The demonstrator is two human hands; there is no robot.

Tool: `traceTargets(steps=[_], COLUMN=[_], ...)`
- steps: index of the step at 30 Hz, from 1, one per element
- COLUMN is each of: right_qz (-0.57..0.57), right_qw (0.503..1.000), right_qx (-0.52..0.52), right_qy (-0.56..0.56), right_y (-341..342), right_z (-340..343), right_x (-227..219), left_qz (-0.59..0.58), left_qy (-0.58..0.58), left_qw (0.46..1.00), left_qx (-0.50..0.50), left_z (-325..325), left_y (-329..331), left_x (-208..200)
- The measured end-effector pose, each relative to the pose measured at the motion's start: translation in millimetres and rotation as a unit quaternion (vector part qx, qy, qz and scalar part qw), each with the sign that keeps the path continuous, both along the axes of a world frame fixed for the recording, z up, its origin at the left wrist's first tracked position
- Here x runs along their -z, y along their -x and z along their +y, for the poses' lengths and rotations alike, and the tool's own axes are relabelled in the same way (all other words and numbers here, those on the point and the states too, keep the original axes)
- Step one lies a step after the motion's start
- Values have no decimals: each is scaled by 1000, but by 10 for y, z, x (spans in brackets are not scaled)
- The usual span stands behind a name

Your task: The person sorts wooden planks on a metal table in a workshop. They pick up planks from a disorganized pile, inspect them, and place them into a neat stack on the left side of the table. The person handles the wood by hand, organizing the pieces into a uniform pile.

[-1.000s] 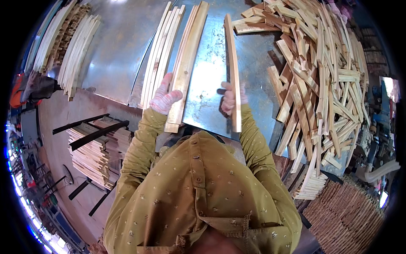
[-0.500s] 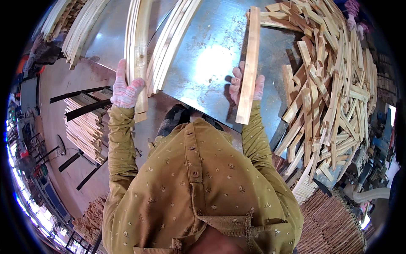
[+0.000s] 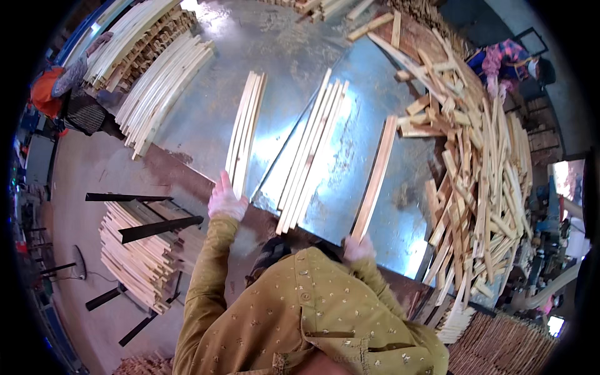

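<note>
My left hand (image 3: 226, 201), in a pale pinkish glove, is at the near ends of a small bundle of pale wooden strips (image 3: 245, 128) lying on the metal table (image 3: 281, 47). Its fingers are stretched out along the strip ends, not wrapped round them. My right hand (image 3: 359, 249), gloved alike, has the near end of a single reddish wooden strip (image 3: 376, 175) in its fingers. That strip slants away over the table, and the hand partly hides its end. Between my hands, another row of pale strips (image 3: 314, 150) lies side by side, touched by neither.
A tangled heap of loose wood pieces (image 3: 475, 181) covers the table's right side. Stacked strips (image 3: 165, 90) lie at far left, near a person in orange (image 3: 47, 92). Another person (image 3: 500, 59) stands beyond the heap. A rack with black arms (image 3: 161, 230) holds strips at left.
The left bundle, held raised before, now lies on the table, and my left hand's fingers have straightened. The right strip has come down, with my hand now at its near end. The view has shifted.
</note>
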State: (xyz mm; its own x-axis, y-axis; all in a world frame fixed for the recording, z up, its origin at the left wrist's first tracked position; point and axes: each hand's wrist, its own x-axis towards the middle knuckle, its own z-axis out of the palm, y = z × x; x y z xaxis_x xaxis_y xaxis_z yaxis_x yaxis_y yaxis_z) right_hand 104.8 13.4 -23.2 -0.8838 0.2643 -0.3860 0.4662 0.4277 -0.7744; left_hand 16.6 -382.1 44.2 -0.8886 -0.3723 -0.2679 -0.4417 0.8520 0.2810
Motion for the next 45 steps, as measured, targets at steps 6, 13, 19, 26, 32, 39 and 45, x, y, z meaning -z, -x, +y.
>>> traceTargets(steps=[6,13,19,26,32,39,45], right_qz=[9,173,14,-45,301,219,261], right_qw=[1000,978,981,953,950,940,952], right_qx=[15,-96,-190,-145,-30,-74,-91], right_qy=[26,-68,-31,-261,-79,251,128], right_y=[800,2815,4763,6544,7632,5851,3767], right_z=[-293,-485,-996,-1775,-1866,-1443,-993], right_x=[-773,-808,-1100,-852,-514,-241,-401], left_qz=[-63,-21,87,78,27,7,14], left_qy=[-23,-20,16,57,58,-12,-335], left_qw=[997,999,996,995,996,982,906], left_qx=[-37,-34,-24,-28,-56,-186,-257], left_z=[10,-2,-56,16,106,259,-291], left_y=[113,168,64,43,92,362,476], left_x=[-89,-19,403,319,322,133,-527])
